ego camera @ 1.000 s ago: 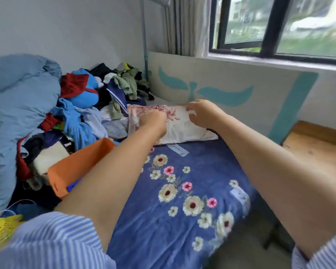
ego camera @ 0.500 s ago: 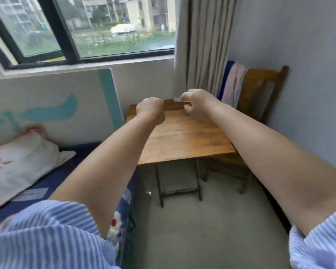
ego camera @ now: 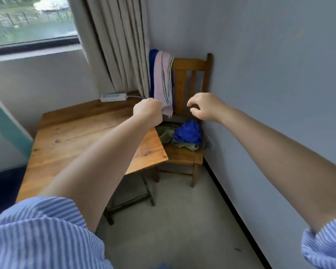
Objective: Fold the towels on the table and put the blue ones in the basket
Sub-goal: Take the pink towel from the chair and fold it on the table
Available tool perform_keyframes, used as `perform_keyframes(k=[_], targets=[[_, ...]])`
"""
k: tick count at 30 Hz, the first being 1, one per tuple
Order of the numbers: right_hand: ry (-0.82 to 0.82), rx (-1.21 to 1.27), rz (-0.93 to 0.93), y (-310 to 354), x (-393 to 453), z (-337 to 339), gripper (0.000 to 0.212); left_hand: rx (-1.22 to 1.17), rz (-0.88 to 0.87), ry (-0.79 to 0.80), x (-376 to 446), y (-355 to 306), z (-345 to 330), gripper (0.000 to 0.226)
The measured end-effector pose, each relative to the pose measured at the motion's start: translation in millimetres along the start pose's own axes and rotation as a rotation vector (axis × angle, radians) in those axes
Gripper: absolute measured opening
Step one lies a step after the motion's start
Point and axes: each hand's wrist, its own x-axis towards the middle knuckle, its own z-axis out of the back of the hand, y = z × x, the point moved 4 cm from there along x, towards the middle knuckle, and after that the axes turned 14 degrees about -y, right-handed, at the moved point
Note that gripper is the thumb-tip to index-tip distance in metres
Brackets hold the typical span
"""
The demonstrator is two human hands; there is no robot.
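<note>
A pink striped towel [ego camera: 163,80] hangs over the back of a wooden chair [ego camera: 190,63], with a blue towel [ego camera: 152,63] draped behind it. A crumpled blue cloth [ego camera: 188,133] lies on the chair seat on top of a green cloth [ego camera: 165,133]. My left hand [ego camera: 148,111] is curled into a fist just left of the pink towel's lower corner; it holds nothing that I can see. My right hand [ego camera: 204,107] hovers in front of the chair back, above the blue cloth, its fingers loosely bent and empty. No basket is in view.
A wooden table [ego camera: 76,140] stands left of the chair with a white power strip [ego camera: 113,97] at its far edge. A curtain [ego camera: 120,45] hangs behind it beside a window [ego camera: 27,22]. A grey wall [ego camera: 270,94] runs along the right.
My view has swung right, from the bed and pillow to the table and chair. Both arms stay stretched out, and the right hand's fingers have loosened in front of the chair.
</note>
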Motion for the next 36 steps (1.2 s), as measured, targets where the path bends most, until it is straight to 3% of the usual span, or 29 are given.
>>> perform_keyframes(k=[8, 18, 29, 36], targets=[[0.06, 0.011, -0.058, -61.6, 82.1, -50.9, 0.033, -0.011, 0.008, 0.091, 102.8, 15.8, -58.1, 0.021], [-0.003, 0.026, -0.206, -134.4, 257.8, -89.6, 0.03, -0.073, 0.059, 0.143, 270.8, 75.3, -117.8, 0.023], [-0.058, 0.057, -0.258, -199.3, 405.0, -148.3, 0.024, -0.287, 0.32, 0.181, 393.2, 106.5, -192.0, 0.032], [-0.183, 0.19, -0.265, -237.2, 490.4, -190.3, 0.024, -0.368, 0.489, 0.061, 472.9, 105.1, -218.4, 0.043]])
